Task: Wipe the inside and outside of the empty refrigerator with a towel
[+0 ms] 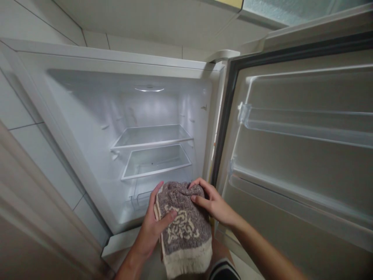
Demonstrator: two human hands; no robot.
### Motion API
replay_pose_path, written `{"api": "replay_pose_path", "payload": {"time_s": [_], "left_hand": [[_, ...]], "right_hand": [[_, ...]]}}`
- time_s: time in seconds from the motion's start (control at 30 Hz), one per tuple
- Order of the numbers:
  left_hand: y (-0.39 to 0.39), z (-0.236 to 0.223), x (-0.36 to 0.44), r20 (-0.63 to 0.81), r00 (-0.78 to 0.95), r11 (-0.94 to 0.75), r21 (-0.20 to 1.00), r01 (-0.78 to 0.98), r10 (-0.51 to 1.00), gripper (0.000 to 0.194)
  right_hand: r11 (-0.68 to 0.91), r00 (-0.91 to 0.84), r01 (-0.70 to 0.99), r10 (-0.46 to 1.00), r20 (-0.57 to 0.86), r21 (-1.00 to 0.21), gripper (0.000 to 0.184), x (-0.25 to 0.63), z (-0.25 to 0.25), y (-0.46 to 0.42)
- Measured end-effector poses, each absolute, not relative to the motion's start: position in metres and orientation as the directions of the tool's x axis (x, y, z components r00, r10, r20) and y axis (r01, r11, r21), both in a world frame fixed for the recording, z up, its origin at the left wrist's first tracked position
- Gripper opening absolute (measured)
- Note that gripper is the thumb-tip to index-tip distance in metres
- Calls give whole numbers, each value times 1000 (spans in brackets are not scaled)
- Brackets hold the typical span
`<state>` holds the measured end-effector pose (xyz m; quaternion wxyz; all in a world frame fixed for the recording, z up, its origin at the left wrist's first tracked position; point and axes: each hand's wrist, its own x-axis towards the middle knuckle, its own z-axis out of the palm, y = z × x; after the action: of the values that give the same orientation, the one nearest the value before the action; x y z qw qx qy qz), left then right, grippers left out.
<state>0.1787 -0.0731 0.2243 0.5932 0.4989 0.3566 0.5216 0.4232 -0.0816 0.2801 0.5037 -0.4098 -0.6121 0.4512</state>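
A folded towel, brown-grey with a cream pattern and a cream band at its lower end, is between my two hands in front of the open fridge. My left hand grips its left edge, the thumb lying across the patterned face. At the upper right corner, my right hand pinches the cloth between thumb and fingers. Behind the towel is the lit fridge interior with an upper glass shelf and a lower glass shelf.
The fridge door stands wide at the right, with clear door racks on its inside. A tiled wall runs along the left. Part of a clear drawer shows low in the fridge. My leg is at the bottom edge.
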Motion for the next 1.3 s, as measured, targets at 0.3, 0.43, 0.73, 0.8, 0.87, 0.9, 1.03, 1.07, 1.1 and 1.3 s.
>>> {"api": "replay_pose_path", "payload": {"time_s": [0.3,0.43,0.73,0.8,0.87,0.9,1.03,1.07,1.1,1.3], "left_hand": [[-69,210,171,72,333,-36,993,-115,940,62],[-69,218,182,145,204,-134,989,-67,968,52],[-27,155,159,162,-160,-160,987,30,974,69],[-21,124,142,160,-190,-146,986,84,969,75],[-20,93,125,163,-215,-129,978,163,963,74],[-22,78,117,172,-222,-125,970,209,960,73],[-31,36,88,252,-206,-155,904,398,945,63],[-32,29,80,281,-196,-171,880,444,940,61],[-33,23,71,309,-186,-186,854,485,933,58],[-21,-22,-3,543,203,-445,361,819,815,40]], "right_hand": [[197,-94,16,976,195,-980,40,428,272,-75],[88,9,-125,996,88,-988,54,422,257,-72],[-275,-61,-439,959,-277,-856,71,355,206,-78],[-123,115,-329,979,-169,-936,55,344,215,-60],[87,278,38,956,94,-996,39,332,232,-30],[157,303,280,922,242,-947,35,324,242,-11],[263,-59,873,893,446,-412,50,285,262,73],[329,-199,896,898,391,-299,52,276,261,92],[390,-308,892,894,326,-226,52,267,259,110],[366,-329,897,927,181,-248,69,256,232,180]]}}
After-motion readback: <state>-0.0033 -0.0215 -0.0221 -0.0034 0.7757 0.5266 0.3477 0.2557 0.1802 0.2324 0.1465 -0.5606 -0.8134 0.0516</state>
